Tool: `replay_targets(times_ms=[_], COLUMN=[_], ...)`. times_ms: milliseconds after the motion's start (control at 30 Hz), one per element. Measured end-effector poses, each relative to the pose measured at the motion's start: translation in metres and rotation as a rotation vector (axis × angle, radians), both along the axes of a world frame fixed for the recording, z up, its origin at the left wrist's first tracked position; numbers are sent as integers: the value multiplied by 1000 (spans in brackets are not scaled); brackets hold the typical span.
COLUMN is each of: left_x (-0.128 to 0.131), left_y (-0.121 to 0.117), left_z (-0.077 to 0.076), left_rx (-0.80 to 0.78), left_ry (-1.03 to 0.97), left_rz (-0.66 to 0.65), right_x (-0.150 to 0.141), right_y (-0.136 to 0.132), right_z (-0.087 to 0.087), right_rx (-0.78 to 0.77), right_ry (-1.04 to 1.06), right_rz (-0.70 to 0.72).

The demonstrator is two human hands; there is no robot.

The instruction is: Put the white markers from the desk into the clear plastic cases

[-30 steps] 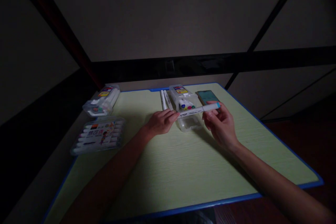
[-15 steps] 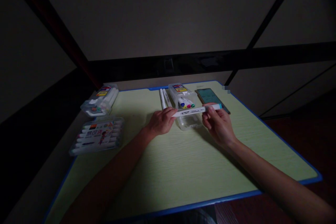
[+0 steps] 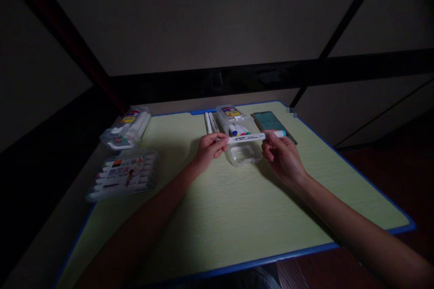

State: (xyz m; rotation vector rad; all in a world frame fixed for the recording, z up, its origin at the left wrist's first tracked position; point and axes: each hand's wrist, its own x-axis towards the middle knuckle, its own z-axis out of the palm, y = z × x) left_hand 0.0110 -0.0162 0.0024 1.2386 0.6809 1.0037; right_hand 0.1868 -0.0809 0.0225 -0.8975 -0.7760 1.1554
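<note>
Between my two hands a white marker (image 3: pixel 249 137) with a light-blue end lies level above the table. The fingers of my left hand (image 3: pixel 212 148) pinch its left end. My right hand (image 3: pixel 283 156) grips it near the blue end. Just behind and below the marker is an open clear plastic case (image 3: pixel 244 154), its lid part toward me. Inside the case's rear part lie several markers (image 3: pixel 234 130) with coloured ends. Two white markers (image 3: pixel 210 123) rest on the table left of the case, partly hidden by my left hand.
A phone (image 3: pixel 269 122) with a lit screen lies behind my right hand. On the left are a clear case of markers (image 3: pixel 127 128) and a flat marker pack (image 3: pixel 124 176). The pale green table (image 3: pixel 217 221) has a blue edge; a dark wall panel (image 3: pixel 203 31) stands behind.
My left hand has shifted its fingers on the marker's left end, the thumb now showing in front. The marker has risen slightly in view and stays in both hands.
</note>
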Motion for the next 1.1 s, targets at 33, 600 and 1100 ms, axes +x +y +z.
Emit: replay_targets(times_ms=[33,600,1100], left_x=[-1,-8,-12], left_y=[1,10,11], left_z=[-1,-5,-5], left_rx=[-17,-79,-80], left_ry=[-16,-6,35], left_rz=[-12,-163,-165], right_x=[0,1,0], right_y=[0,2,0], right_z=[0,-4,-4], right_rx=[-5,11,3], right_ry=[2,-6,42], right_rz=[0,67,84])
